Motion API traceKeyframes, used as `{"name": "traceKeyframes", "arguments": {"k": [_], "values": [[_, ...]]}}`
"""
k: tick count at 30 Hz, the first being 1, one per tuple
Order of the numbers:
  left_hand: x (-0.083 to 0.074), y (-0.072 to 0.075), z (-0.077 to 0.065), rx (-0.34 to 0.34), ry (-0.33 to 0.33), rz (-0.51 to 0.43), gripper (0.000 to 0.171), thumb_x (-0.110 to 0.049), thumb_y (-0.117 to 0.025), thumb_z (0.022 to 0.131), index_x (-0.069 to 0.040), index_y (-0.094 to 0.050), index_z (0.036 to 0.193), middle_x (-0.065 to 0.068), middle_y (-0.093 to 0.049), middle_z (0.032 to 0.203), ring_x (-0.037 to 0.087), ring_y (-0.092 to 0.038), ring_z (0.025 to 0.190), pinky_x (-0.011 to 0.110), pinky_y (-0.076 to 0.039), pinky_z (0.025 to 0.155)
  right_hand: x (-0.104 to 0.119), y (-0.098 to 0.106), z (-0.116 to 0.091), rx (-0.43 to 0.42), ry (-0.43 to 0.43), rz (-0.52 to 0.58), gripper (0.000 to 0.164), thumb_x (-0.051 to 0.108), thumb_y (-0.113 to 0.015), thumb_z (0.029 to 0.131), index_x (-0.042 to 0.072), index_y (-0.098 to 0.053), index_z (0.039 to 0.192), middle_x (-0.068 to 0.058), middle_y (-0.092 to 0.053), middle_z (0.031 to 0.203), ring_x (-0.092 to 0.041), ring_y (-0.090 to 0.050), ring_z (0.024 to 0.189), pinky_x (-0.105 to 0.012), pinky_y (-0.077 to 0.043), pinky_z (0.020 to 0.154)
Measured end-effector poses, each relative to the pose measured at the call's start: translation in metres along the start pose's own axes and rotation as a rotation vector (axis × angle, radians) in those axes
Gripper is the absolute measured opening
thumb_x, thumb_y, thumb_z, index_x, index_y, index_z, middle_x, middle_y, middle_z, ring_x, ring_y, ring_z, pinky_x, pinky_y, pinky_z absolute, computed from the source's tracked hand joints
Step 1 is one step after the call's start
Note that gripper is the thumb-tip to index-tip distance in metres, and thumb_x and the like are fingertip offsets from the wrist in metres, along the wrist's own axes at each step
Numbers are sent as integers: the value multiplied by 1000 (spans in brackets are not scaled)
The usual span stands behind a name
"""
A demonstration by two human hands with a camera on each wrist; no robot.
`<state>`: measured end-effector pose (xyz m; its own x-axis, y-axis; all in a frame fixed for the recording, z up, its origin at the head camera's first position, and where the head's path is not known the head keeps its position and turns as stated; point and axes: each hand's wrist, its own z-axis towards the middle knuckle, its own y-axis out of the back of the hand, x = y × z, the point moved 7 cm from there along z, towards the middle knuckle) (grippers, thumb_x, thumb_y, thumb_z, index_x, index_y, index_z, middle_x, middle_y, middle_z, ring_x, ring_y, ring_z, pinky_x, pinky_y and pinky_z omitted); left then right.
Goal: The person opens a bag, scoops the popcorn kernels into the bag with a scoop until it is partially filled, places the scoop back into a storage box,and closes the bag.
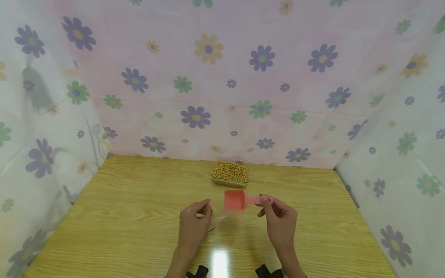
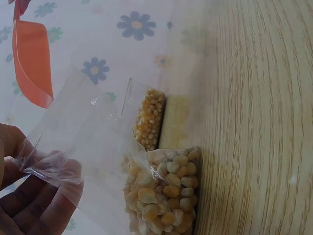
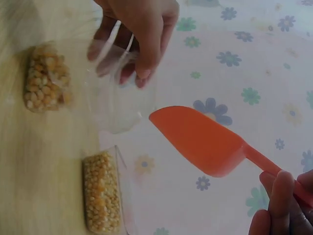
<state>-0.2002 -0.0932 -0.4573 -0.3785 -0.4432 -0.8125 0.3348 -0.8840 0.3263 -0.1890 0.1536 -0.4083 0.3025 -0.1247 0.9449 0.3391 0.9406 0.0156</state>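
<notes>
Hands (image 1: 195, 226) above wood-grain table (image 1: 139, 208) (flowered backdrop (image 1: 229, 96) beyond).

Looking down, I find the left hand (image 1: 195, 221) covering most of the kernels (image 2: 168, 191) in the clear bag (image 2: 95, 137), whose mouth seems to blur away below the scoop (image 1: 234, 200). Both forearms (image 1: 291, 259) and two black objects (image 1: 199, 272), too cropped to identify, run out of view.

Bare hands (image 1: 282, 221) and wrists (image 1: 187, 245), black blocky fittings (image 1: 201, 272) beside them, perhaps wrist-camera mounts.
</notes>
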Motion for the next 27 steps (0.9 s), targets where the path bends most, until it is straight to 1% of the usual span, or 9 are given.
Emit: {"name": "traceKeyframes", "arguments": {"k": [3,5,6,8,10,15,18,22,27], "values": [[1,0,0,-1,11,-9,17,6,-68,90,1,-80,101,0,-71,74,9,-69,67,16,-53,52,0,1,11,4,41,14,17,4,-66,98,-8,-77,100,1,-77,78,-14,-64,53,-21,-39,40],[1,1,1,-1,14,-17,16,6,-68,91,2,-80,101,0,-71,74,10,-69,67,16,-54,52,-2,0,19,3,63,15,17,6,-66,98,-7,-78,102,1,-78,80,-13,-64,53,-24,-44,43],[1,1,1,-1,15,-21,16,6,-67,91,3,-79,101,1,-71,74,10,-69,67,17,-54,52,-3,0,23,1,70,13,18,6,-66,99,-8,-78,102,-1,-78,80,-12,-65,53,-24,-45,44],[1,1,1,0,18,-32,17,6,-66,92,3,-79,102,1,-71,74,10,-69,67,17,-54,52,-8,-1,31,-14,81,2,19,8,-67,98,-7,-78,102,-5,-78,80,-10,-64,53,-25,-42,42],[2,1,0,3,24,-44,17,6,-66,92,4,-79,102,4,-72,74,11,-69,67,17,-54,52,-14,-4,40,-23,92,2,19,8,-68,98,-8,-78,101,-13,-77,81,-8,-64,53,-24,-43,43],[3,0,0,4,34,-57,16,6,-66,93,4,-79,102,8,-72,75,11,-70,68,17,-55,53,-32,-14,67,-7,156,-10,19,4,-67,97,-11,-76,92,-28,-73,83,-4,-63,53,-21,-47,46],[3,0,0,1,29,-54,16,6,-67,92,4,-79,102,6,-71,74,12,-70,68,17,-55,53,-40,-20,82,18,210,-58,19,3,-67,97,-10,-75,86,-28,-73,82,-5,-63,54,-19,-50,50],[2,0,1,-5,28,-60,16,6,-67,92,4,-79,102,5,-71,73,11,-70,68,18,-55,53,-48,-28,94,61,251,-166,22,7,-67,98,-8,-73,82,-23,-74,82,-19,-67,56,-18,-52,56],[2,-1,1,-4,27,-68,16,7,-66,92,4,-79,102,9,-71,74,12,-70,69,18,-55,53,-59,-37,100,113,251,-266,24,11,-66,100,-5,-74,83,-19,-75,79,-36,-67,58,-20,-50,52]]}}
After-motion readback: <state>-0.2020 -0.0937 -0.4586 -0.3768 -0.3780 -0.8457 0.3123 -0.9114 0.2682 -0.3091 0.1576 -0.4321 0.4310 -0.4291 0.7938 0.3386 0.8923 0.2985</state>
